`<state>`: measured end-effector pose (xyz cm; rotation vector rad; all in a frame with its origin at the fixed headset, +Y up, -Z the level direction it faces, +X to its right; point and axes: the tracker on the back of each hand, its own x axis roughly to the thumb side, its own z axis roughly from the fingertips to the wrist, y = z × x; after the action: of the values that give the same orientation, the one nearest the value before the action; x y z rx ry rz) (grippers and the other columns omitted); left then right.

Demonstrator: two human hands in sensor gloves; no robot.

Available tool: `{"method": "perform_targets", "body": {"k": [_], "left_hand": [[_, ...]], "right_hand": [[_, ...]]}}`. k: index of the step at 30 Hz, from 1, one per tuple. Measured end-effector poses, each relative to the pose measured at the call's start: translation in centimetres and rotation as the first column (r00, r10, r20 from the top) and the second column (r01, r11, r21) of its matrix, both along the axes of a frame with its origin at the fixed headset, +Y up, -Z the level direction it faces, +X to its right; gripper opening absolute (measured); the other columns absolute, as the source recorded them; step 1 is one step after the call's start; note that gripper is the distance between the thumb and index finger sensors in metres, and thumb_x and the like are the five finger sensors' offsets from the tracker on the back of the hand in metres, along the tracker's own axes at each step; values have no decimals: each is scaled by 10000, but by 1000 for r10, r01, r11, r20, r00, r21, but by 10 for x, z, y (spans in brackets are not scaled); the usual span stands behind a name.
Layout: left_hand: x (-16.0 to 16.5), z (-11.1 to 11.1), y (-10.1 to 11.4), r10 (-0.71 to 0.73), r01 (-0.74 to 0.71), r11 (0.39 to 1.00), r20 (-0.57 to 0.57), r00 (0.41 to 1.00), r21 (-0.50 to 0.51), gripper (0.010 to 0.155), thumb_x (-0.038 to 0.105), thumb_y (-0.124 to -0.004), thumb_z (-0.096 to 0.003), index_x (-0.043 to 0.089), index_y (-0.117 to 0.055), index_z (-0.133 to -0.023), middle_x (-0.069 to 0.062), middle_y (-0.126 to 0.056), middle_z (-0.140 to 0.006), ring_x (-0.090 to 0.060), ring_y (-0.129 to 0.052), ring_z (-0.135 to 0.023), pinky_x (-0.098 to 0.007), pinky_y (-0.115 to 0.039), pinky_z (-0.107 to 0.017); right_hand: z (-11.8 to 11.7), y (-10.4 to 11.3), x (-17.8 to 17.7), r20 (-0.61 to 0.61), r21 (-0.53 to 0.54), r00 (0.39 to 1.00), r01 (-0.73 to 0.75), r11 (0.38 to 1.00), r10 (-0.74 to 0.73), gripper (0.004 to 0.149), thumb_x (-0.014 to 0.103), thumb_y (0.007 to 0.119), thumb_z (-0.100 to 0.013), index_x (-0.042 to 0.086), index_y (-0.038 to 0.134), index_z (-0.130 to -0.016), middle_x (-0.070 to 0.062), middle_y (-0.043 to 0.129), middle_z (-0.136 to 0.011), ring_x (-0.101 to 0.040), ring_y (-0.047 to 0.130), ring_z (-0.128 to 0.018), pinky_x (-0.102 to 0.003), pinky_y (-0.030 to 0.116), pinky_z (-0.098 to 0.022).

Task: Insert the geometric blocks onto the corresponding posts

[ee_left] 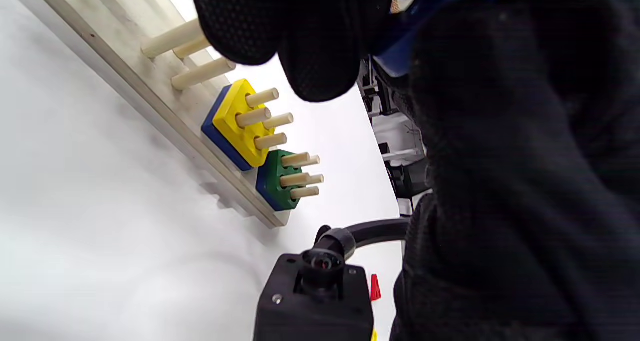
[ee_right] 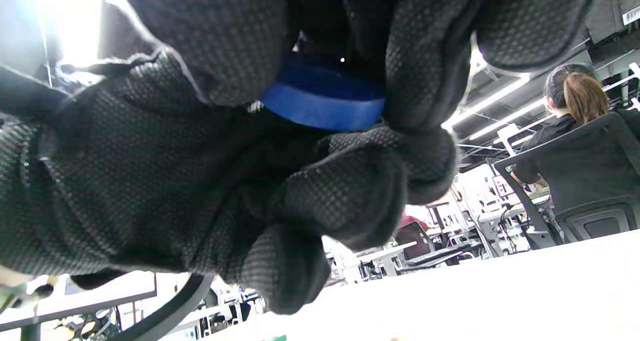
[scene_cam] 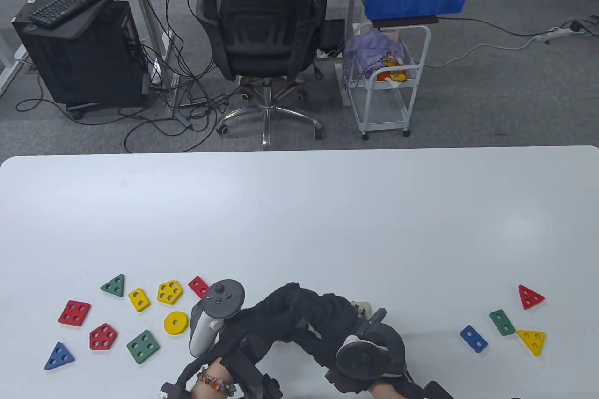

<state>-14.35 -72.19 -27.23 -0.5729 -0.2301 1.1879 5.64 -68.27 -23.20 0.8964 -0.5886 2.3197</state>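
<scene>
Both gloved hands meet low at the table's near edge, directly over the wooden post board (ee_left: 150,88), which the table view hides almost wholly beneath them.

Right hand (scene_cam: 327,319): fingers (ee_right: 345,191) curled tight around a blue block (ee_right: 325,98); only one rounded edge shows between the fingertips, so its shape cannot be told. The grip sits at the rim, probably to keep the holes clear for the pegs.

Left hand (scene_cam: 262,324): reaches across beside the right, fingertips hanging near the bare pegs (ee_left: 192,48). Whether it touches the blue block or only steadies alongside cannot be told; its fingers look bent, but nothing is plainly seen in its grasp.

On the board, from the left wrist view: a yellow block (ee_left: 235,123) stacked on a blue one over one peg cluster, and next to it a green block (ee_left: 275,181), also over blue. The neighbouring pegs stand empty, and the held piece hovers near them. Judged as the seating step: block being aligned over its post set.

Loose pieces wait in two groups, well apart, within reach of either hand. Left group includes a red square (scene_cam: 74,312), yellow ring (scene_cam: 175,322), green square (scene_cam: 142,346), blue triangle (scene_cam: 59,356). Right group includes a red triangle (scene_cam: 530,297), green rectangle (scene_cam: 502,322), blue rectangle (scene_cam: 473,338), yellow triangle (scene_cam: 532,340).

Most pieces lie unplaced; the task looks early.
</scene>
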Motion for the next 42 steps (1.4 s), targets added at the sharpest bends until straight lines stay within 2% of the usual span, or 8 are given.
{"method": "perform_targets", "body": {"k": [8, 15, 22, 26, 29, 34, 39, 42], "left_hand": [[2, -2, -9, 97, -96, 990, 9, 995, -99, 793, 644, -764, -378, 330, -490, -1052, 56, -765, -1025, -107, -942, -850, -381, -779, -664], [-18, -1, 6, -166, 192, 970, -173, 971, 146, 727, 621, -778, -363, 346, -585, -1007, 60, -766, -1008, -144, -923, -844, -427, -741, -680], [-59, -1, 23, -426, 533, 802, -368, 827, 269, 706, 606, -777, -367, 348, -611, -1003, 28, -740, -1007, -167, -932, -844, -446, -739, -683], [-68, -5, 25, -627, 760, 571, -432, 648, 311, 691, 610, -806, -340, 421, -645, -984, 96, -734, -1022, -167, -920, -884, -475, -713, -720], [-67, -8, 18, -708, 821, 479, -417, 570, 310, 695, 602, -842, -316, 443, -666, -969, 122, -752, -1016, -175, -919, -894, -485, -715, -719], [-54, -10, 5, -781, 834, 431, -321, 536, 344, 720, 582, -875, -297, 470, -644, -970, 168, -736, -1031, -184, -834, -988, -539, -652, -751], [-42, -9, -5, -844, 869, 327, -299, 445, 371, 726, 571, -879, -295, 487, -628, -971, 190, -717, -1043, -149, -770, -1036, -557, -613, -770], [-39, -10, -10, -845, 866, 332, -291, 449, 373, 742, 567, -868, -299, 485, -593, -984, 193, -700, -1048, -129, -783, -1018, -535, -625, -769]], "right_hand": [[-1, 1, 0, -6, -11, 1000, 19, 1000, -19, 641, 339, 879, -386, 78, 661, -929, -227, 806, -873, -380, 979, -668, -627, 767, -523], [-7, 4, 20, 69, -71, 987, -138, 988, 143, 699, 409, 829, -412, 94, 582, -985, -235, 714, -955, -408, 896, -763, -658, 711, -536], [-28, 1, 76, 200, -292, 921, -269, 918, 333, 759, 463, 789, -430, 78, 519, -1026, -246, 683, -985, -461, 877, -769, -692, 676, -546], [-37, 4, 106, 276, -375, 887, -255, 891, 370, 787, 475, 781, -432, 73, 485, -1040, -249, 662, -999, -476, 863, -780, -703, 659, -553], [-41, 3, 123, 313, -414, 869, -237, 879, 382, 785, 474, 777, -439, 75, 477, -1044, -250, 657, -1004, -482, 854, -788, -710, 649, -557], [-47, -2, 135, 320, -481, 857, -220, 849, 403, 778, 474, 773, -441, 78, 482, -1045, -251, 659, -1004, -487, 846, -793, -716, 642, -558], [-48, -7, 134, 302, -517, 838, -255, 817, 454, 764, 470, 770, -445, 84, 491, -1042, -248, 661, -1004, -483, 842, -800, -717, 641, -559], [-49, -8, 134, 299, -524, 831, -268, 808, 469, 765, 470, 769, -443, 86, 491, -1043, -248, 661, -1004, -482, 838, -805, -718, 638, -561]]}}
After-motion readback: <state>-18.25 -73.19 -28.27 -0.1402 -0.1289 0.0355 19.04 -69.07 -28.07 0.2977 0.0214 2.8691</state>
